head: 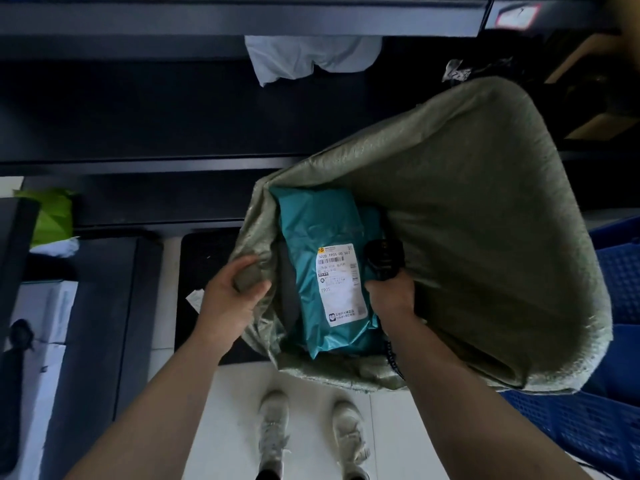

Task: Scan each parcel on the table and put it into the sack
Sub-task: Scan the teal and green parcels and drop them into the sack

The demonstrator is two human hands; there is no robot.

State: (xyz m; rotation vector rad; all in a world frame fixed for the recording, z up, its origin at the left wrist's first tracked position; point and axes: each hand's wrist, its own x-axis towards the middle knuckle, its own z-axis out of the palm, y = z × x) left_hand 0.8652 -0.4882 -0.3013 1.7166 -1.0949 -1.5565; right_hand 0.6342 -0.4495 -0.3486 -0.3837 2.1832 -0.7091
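Over white floor [235,403], left hand [228,296] fingers [247,264] clutch sack [467,202] rim; right hand [393,297] fingers [374,289] wrap scanner [382,258].

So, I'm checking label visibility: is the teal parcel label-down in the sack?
No, the teal parcel lies in the sack with its white label facing up.
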